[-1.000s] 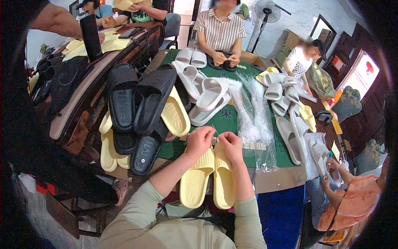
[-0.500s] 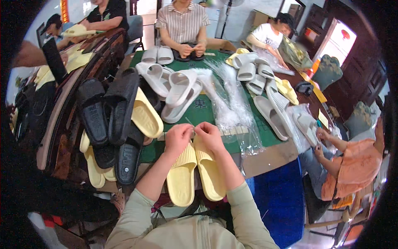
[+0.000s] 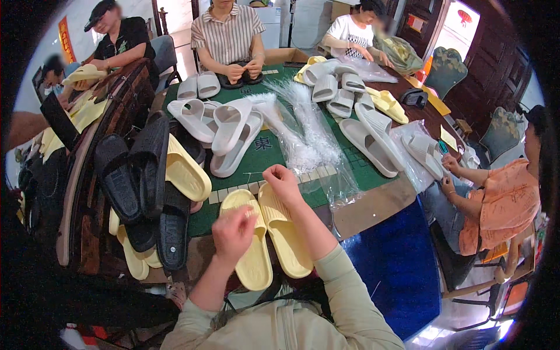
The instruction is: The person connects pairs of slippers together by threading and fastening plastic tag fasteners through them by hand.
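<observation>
A pair of pale yellow slippers (image 3: 290, 248) lies side by side at the table's near edge, toes toward the table. My right hand (image 3: 281, 185) is closed in a pinch above the right slipper's strap, at the end of a thin white plastic tie (image 3: 252, 174). Over the left slipper hangs my left hand (image 3: 232, 233), its fingers curled and smeared by motion. I cannot make out whether anything is in it. Where the tie's other parts run is too fine to see.
Black slippers (image 3: 172, 227) are stacked on the left with a yellow slipper (image 3: 186, 169). Grey slippers (image 3: 236, 134) lie beyond. A bundle of white plastic ties (image 3: 303, 154) rests on clear bags mid-table. Several people work around the table, including one in an orange top (image 3: 501, 204).
My hands have come apart. The left has drawn back toward me over the left slipper, while the right stays near the straps. The view has shifted slightly.
</observation>
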### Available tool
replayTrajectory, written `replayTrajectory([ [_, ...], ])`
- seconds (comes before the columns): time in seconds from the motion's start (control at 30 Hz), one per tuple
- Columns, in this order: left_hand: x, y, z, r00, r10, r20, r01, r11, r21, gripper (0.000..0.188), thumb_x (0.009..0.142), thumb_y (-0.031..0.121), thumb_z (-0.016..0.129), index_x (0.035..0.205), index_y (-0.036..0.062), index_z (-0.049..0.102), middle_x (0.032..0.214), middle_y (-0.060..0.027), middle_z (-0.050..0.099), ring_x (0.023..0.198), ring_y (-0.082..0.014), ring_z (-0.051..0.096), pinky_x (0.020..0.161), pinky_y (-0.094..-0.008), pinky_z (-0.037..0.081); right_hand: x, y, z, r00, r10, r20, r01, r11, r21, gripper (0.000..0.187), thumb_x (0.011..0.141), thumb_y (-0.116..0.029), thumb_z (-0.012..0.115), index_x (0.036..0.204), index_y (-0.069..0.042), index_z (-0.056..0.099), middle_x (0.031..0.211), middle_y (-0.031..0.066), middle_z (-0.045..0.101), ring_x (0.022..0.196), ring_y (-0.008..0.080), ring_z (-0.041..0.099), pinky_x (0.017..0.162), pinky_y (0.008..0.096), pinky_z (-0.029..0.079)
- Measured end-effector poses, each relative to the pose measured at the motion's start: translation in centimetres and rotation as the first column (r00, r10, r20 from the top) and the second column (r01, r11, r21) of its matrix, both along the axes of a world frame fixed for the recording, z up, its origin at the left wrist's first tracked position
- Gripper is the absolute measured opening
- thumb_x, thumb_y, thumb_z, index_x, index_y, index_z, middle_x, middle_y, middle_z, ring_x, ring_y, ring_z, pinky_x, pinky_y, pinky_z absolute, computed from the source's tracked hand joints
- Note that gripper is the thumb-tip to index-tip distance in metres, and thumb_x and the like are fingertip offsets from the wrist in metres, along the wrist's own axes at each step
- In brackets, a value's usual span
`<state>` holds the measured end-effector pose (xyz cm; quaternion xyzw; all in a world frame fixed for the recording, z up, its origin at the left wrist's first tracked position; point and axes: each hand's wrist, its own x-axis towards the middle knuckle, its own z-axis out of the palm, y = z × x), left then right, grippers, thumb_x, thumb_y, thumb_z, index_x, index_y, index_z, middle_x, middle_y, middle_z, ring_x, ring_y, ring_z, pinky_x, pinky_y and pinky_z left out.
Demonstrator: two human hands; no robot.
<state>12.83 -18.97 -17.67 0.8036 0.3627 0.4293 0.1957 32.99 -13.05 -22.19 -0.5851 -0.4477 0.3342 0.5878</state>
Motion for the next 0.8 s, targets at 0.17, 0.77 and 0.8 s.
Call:
replayTrajectory([
  [0.17, -0.8, -4.6, -2.0, 0.968, -0.042, -0.249, 0.016, 0.995, -0.102, 0.079, 0.081, 0.039, 0.071, 0.141, 0.0027, 0.036, 0.085, -0.0111, 0.063, 0.076, -0.0255, 0.062, 0.065, -0.0354, 0.050, -0.1, 0.4, -0.2, 0.999, -0.038, -0.025, 0.038, 0.999, 0.025, 0.019, 0.087, -0.020, 0.063, 0.087, -0.001, 0.064, 0.071, -0.0004, 0.060, 0.067, 0.0073, 0.052, 0.061, 0.0257, 0.045],
  [0.77, 3.8, -1.7, -3.2, 0.916, 0.121, -0.382, -0.137, 0.990, -0.016, 0.042, 0.082, 0.028, 0.063, 0.119, 0.0110, 0.053, 0.074, -0.0143, 0.065, 0.068, -0.0328, 0.064, 0.060, -0.0452, 0.050, 0.1, -3.2, 2.2, 0.961, -0.030, -0.275, 0.052, 0.996, 0.074, 0.013, 0.089, -0.020, 0.064, 0.095, -0.010, 0.063, 0.075, -0.0080, 0.053, 0.065, 0.0018, 0.044, 0.056, 0.0193, 0.035],
  [0.8, 3.5, -1.6, -3.1, 0.925, 0.097, -0.367, -0.117, 0.993, -0.032, 0.041, 0.082, 0.028, 0.063, 0.118, 0.0105, 0.054, 0.073, -0.0144, 0.064, 0.068, -0.0326, 0.064, 0.061, -0.0454, 0.050, 0.0, -3.8, 2.1, 0.978, -0.073, -0.194, 0.095, 0.990, 0.108, 0.014, 0.089, -0.020, 0.064, 0.098, -0.009, 0.063, 0.074, -0.0076, 0.053, 0.065, 0.0021, 0.044, 0.056, 0.0194, 0.035],
])
